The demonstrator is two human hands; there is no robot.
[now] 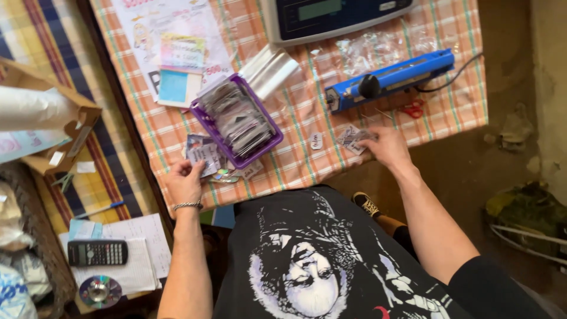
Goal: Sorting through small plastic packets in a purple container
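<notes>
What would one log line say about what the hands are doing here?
left hand: holds small packets | right hand: on small packets | between: purple basket of packets | behind: blue sealer

Glossy plastic basket (269,134), matt cloth tablecloth (295,159), shiny foil packets (236,115), metal bracelet (188,205).

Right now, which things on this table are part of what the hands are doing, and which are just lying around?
In use: left hand on cards; right hand on a small packet; purple basket.
Lying about: blue sealer, scale, red scissors, calculator, disc.
</notes>
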